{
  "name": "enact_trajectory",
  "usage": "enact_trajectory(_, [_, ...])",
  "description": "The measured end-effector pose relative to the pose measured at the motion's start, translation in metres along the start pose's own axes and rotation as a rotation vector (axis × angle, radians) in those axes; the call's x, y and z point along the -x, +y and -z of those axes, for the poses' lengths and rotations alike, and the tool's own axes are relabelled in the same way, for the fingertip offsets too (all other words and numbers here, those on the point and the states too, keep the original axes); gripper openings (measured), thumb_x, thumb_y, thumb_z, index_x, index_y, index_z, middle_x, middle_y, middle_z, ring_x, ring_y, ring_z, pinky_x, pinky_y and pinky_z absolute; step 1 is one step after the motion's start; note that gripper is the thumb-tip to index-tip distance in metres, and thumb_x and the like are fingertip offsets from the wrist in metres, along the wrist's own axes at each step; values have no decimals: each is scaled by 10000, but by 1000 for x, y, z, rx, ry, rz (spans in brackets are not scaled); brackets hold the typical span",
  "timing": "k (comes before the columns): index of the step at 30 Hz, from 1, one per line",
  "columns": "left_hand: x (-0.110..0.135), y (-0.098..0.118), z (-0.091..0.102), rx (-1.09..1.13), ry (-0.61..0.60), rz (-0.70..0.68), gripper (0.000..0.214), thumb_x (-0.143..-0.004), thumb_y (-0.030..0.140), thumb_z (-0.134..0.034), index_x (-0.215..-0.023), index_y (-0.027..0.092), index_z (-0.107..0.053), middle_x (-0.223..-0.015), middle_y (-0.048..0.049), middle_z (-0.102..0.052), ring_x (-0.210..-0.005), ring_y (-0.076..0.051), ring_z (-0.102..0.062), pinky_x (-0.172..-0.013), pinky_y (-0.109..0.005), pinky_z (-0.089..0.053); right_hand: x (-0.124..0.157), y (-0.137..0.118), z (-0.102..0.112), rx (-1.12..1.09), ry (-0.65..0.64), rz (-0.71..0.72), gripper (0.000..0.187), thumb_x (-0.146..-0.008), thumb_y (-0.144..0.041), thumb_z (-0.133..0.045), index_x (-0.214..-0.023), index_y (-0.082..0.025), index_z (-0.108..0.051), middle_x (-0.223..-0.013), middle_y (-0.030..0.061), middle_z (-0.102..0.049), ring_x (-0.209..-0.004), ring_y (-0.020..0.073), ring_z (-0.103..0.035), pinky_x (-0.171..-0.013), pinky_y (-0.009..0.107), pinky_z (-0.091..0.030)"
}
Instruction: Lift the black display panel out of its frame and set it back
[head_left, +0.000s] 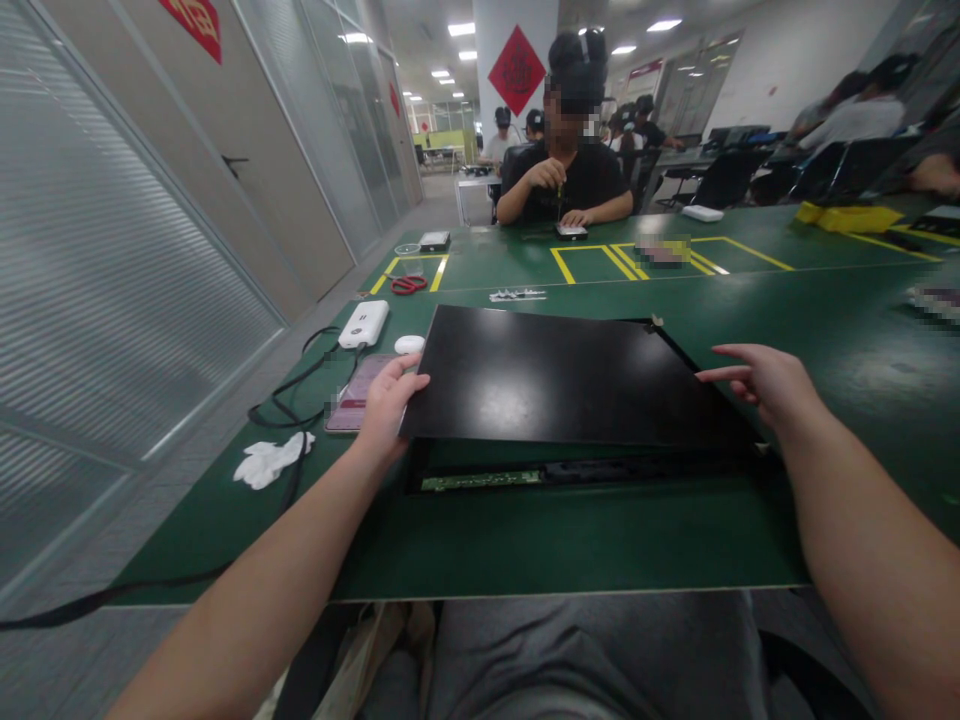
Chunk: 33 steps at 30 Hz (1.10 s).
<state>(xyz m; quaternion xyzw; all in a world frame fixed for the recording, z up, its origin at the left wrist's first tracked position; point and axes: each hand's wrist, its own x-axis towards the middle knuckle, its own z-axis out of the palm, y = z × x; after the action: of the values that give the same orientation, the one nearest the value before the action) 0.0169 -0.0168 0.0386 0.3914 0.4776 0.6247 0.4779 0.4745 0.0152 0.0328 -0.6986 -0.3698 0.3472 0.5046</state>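
Observation:
A thin, glossy black display panel (555,380) is tilted over a shallow black frame (645,468), its left side raised. My left hand (388,405) pinches the panel's left edge, thumb on top and fingers partly hidden behind it. My right hand (772,385) is at the right edge with its fingers apart and the index finger stretched out. One fingertip there meets or nearly meets the edge; I cannot tell whether it touches. Along the frame's near side shows a green circuit board strip (480,481). The panel covers most of the frame's inside.
To the left lie a phone (358,395), a white power bank (364,324) with a black cable, a white oval case (409,344) and a crumpled white glove or tissue (271,460). Red-handled scissors (409,286) lie farther back. Across the green table (570,560), a person (566,185) works on a small device.

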Motion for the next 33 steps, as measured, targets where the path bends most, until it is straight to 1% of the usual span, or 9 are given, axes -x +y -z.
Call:
enact_trajectory(3, [-1, -1, 0, -13, 4, 22, 451, -533, 253, -756, -963, 176, -645, -720, 4, -708, -607, -180, -639, -609, -293, -492, -2, 1, -1, 14, 13, -7, 265, -806, -272, -614, -1040, -155, -662, -627, 126, -708, -382, 80, -366, -343, 181, -234])
enact_trajectory(7, [-2, -2, -1, -20, 8, 37, 451, -525, 263, -753, -953, 175, -642, -677, 15, -692, -587, -172, -626, -591, -280, -481, 1, -1, -3, 20, 36, 3, 265, -805, -255, -608, -1042, -152, -671, -611, 107, -700, -380, 75, -360, -347, 174, -234])
enact_trajectory(12, [0, -2, -2, -16, -20, 52, 461, -523, 259, -762, -953, 168, -625, -660, 19, -681, -591, -174, -635, -606, -289, -493, 4, -2, -3, 45, 61, -8, 243, -794, -257, -614, -1007, -164, -684, -634, 92, -708, -395, 70, -374, -354, 165, -254])
enact_trajectory(17, [0, -1, -3, -2, -12, 76, 465, -522, 241, -766, -957, 165, -620, -680, 18, -695, -590, -166, -635, -605, -285, -500, -2, 2, -2, 44, 52, -13, 233, -772, -261, -622, -970, -165, -696, -651, 96, -716, -404, 72, -389, -357, 167, -264])
enact_trajectory(28, [-2, -4, 0, 9, -43, 41, 498, -561, 251, -769, -1026, 165, -611, -698, 16, -693, -615, -174, -646, -635, -294, -511, -2, 0, -1, 20, 69, -29, 160, -738, -242, -621, -867, -168, -681, -648, 92, -719, -403, 69, -374, -358, 171, -262])
enact_trajectory(33, [0, -3, -2, -18, -44, 68, 479, -547, 253, -777, -988, 169, -612, -677, 23, -680, -611, -171, -635, -618, -287, -501, -1, 2, -2, 41, 68, -16, 165, -727, -248, -620, -857, -170, -686, -648, 88, -719, -414, 74, -382, -363, 174, -259])
